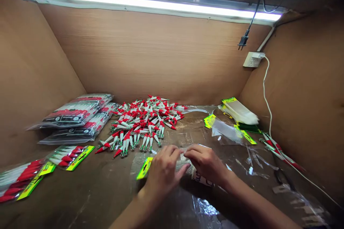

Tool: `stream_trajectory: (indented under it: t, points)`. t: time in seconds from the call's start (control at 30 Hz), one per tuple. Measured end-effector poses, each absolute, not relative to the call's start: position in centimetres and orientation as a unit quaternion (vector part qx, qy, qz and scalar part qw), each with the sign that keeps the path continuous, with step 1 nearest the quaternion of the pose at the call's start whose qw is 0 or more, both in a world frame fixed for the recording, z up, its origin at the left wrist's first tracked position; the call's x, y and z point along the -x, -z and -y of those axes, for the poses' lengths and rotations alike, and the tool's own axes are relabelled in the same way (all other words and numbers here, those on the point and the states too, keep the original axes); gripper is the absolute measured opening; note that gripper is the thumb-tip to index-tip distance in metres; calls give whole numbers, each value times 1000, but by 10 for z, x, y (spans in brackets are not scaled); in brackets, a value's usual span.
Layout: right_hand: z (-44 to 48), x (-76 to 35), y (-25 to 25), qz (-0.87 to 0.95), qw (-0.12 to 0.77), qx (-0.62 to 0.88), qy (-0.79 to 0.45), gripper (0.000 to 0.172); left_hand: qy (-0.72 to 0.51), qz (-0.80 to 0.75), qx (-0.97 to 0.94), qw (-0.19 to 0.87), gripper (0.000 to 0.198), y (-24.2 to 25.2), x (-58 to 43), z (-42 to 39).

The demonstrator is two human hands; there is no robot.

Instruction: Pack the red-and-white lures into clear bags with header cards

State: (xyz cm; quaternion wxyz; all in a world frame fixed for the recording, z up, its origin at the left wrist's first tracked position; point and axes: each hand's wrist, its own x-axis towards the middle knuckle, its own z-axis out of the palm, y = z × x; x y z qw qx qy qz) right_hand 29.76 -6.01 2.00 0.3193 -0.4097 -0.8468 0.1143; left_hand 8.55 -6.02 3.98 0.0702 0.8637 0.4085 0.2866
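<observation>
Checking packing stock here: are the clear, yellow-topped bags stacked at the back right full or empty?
Empty, it seems: the stacked bags lie flat with no red showing through, unlike the lure-filled packs at left.

Both hands [166, 164] [205, 159], perhaps pinching film [184, 157], lure pile [146, 121]

A tube light [145, 3] glows; walls [150, 53] are brown.
</observation>
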Motion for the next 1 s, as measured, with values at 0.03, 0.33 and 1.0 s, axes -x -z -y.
stream_trajectory:
  t: [0.03,0.33,1.0]
  points:
    - [65,-297,-16,840,328,417,-115,29,-267,-428,-862,53,18,-34,-91,62]
    - [122,-292,57,655,275,703,-30,108,-240,-497,-833,-22,16,14,-79,93]
    - [154,-353,21,749,162,579,-280,95,-336,-511,-789,47,17,53,-80,115]
